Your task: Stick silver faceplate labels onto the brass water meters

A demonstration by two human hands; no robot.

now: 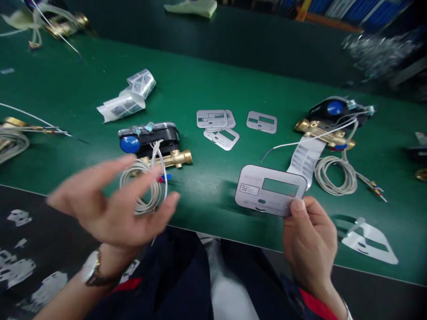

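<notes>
Between the thumb and fingers of my right hand is a grey faceplate label with a rectangular window, held by its lower right corner above the table. My left hand, blurred by motion, hovers with fingers spread and nothing in it. Behind it sits a brass meter with a black housing, a blue round cap and a coiled grey cable, partly hidden by the fingers. Past the held label stands a second such meter, with a strip of printed stickers beside it.
Several similar labels lie mid-table, with one label apart. A curled sticker strip is at the back left. Peeled backing lies by the front right edge of the green table. Scraps litter the floor.
</notes>
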